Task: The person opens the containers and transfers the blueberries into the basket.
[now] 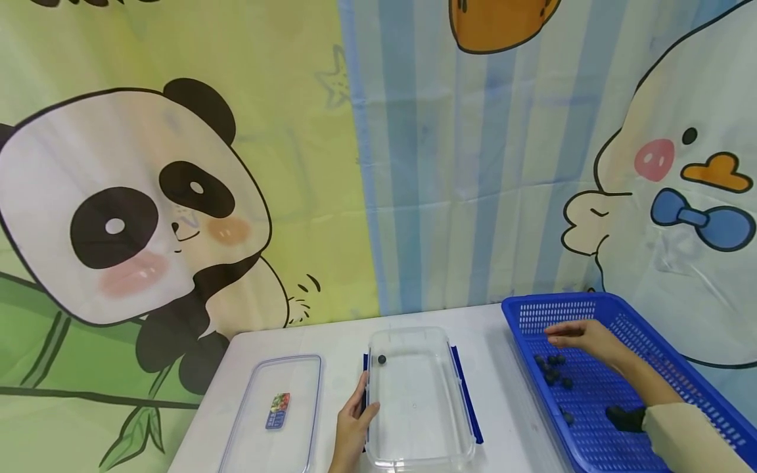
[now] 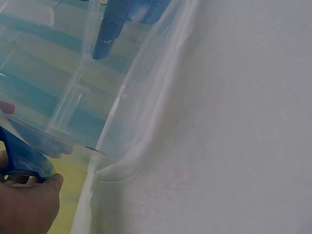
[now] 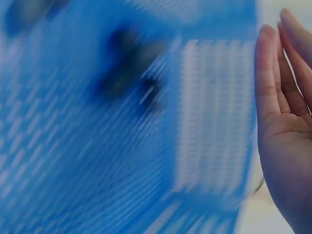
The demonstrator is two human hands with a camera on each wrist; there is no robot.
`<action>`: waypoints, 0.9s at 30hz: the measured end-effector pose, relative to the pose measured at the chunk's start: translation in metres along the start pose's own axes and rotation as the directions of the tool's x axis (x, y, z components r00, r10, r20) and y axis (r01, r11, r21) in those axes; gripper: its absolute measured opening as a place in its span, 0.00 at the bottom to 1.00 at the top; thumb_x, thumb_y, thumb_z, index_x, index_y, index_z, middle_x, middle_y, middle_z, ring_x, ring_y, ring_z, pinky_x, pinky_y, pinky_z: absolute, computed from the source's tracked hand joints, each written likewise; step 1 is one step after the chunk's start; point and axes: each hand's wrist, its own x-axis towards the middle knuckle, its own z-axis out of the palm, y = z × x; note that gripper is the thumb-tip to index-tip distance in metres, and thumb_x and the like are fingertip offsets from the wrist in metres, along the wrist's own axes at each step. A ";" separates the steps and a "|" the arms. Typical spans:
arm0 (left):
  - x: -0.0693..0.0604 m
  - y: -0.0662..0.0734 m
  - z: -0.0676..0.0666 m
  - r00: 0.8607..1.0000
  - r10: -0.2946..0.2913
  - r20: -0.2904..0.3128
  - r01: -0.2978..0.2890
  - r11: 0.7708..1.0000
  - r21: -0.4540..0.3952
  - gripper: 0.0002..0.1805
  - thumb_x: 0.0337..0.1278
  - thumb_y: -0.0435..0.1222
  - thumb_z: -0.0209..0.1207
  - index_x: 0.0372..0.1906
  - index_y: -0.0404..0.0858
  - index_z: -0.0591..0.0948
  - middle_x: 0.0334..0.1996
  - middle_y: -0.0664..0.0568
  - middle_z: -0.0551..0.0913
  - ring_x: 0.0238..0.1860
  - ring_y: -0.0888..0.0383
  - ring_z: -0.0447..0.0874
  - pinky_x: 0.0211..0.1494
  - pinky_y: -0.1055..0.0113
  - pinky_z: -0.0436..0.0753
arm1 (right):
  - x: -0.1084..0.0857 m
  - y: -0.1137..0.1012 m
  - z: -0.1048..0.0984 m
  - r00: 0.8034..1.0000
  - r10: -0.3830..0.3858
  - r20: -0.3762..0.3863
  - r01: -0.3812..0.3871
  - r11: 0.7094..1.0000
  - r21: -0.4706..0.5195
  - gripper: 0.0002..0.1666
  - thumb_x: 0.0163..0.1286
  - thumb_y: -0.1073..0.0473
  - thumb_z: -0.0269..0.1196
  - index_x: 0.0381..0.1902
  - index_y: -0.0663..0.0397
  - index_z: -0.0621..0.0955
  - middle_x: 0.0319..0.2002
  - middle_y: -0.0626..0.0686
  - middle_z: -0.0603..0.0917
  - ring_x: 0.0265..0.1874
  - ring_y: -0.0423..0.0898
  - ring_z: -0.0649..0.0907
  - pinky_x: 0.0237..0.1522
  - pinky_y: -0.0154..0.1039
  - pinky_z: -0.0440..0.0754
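A clear plastic food container [image 1: 420, 401] with blue side clips stands on the table, one small dark ball [image 1: 382, 359], like a blueberry, inside near its far left corner. My left hand [image 1: 356, 420] grips the container's left side, thumb at the rim and fingers outside; the left wrist view shows the hand [image 2: 29, 204] at a blue clip [image 2: 27, 158]. Over the blue perforated basket [image 1: 535, 303] at right hangs my right hand [image 1: 582, 338], fingers straight and close together. Nothing shows in that hand [image 3: 285, 117]. Several dark balls [image 1: 552, 376] lie in the basket below it.
A clear lid [image 1: 245, 420] with a coloured label [image 1: 277, 411] lies on the white table [image 1: 343, 341], left of the container. Behind the table hangs a cartoon-printed curtain [image 1: 437, 164]. Near the right sleeve [image 1: 688, 433] a black object [image 1: 623, 418] shows against the basket.
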 end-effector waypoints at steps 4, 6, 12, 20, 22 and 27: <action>-0.001 0.000 0.000 1.000 -0.001 -0.002 0.001 1.000 0.022 0.33 0.54 0.25 0.55 0.66 0.34 0.62 0.68 0.46 0.58 0.68 0.50 0.50 0.66 0.65 0.52 | 0.020 -0.054 0.031 0.993 -0.118 -0.024 0.119 0.992 0.047 0.23 0.61 0.53 0.64 0.50 0.62 0.80 0.46 0.59 0.82 0.43 0.43 0.82 0.47 0.41 0.81; -0.001 0.000 -0.001 1.000 0.008 0.003 -0.008 1.000 0.026 0.32 0.54 0.25 0.55 0.67 0.33 0.62 0.68 0.45 0.58 0.68 0.50 0.49 0.66 0.65 0.53 | 0.032 -0.081 0.055 0.983 -0.185 -0.010 0.185 0.978 0.099 0.23 0.60 0.54 0.64 0.50 0.64 0.79 0.47 0.60 0.81 0.42 0.41 0.82 0.46 0.37 0.81; -0.001 0.001 0.000 1.000 0.022 0.004 -0.022 1.000 0.003 0.32 0.54 0.24 0.55 0.66 0.31 0.61 0.68 0.44 0.57 0.69 0.49 0.49 0.66 0.65 0.52 | 0.069 -0.134 0.148 0.934 -0.349 0.081 0.327 0.923 0.203 0.19 0.60 0.60 0.65 0.47 0.65 0.80 0.45 0.63 0.81 0.41 0.48 0.82 0.42 0.36 0.82; 0.002 0.002 -0.003 1.000 0.029 0.009 -0.029 0.999 0.023 0.32 0.55 0.26 0.55 0.67 0.31 0.60 0.68 0.44 0.56 0.69 0.49 0.48 0.66 0.62 0.53 | 0.100 -0.144 0.258 0.956 -0.271 -0.115 0.283 0.952 0.112 0.14 0.56 0.62 0.67 0.41 0.61 0.84 0.37 0.56 0.85 0.35 0.45 0.84 0.36 0.33 0.83; 0.002 0.000 -0.003 0.999 0.036 0.021 -0.036 0.999 0.010 0.32 0.56 0.25 0.54 0.67 0.31 0.60 0.68 0.43 0.56 0.69 0.49 0.48 0.67 0.63 0.52 | 0.104 -0.141 0.274 0.958 -0.245 -0.149 0.261 0.961 0.093 0.12 0.56 0.64 0.67 0.39 0.62 0.84 0.36 0.57 0.85 0.33 0.46 0.84 0.34 0.34 0.83; 0.000 -0.001 -0.004 0.997 0.051 0.050 -0.052 0.999 0.011 0.32 0.57 0.25 0.54 0.67 0.31 0.59 0.68 0.41 0.55 0.68 0.47 0.47 0.65 0.69 0.56 | 0.111 -0.128 0.297 0.959 -0.186 -0.214 0.199 0.979 0.040 0.09 0.54 0.66 0.68 0.34 0.62 0.85 0.31 0.54 0.86 0.29 0.45 0.84 0.30 0.33 0.83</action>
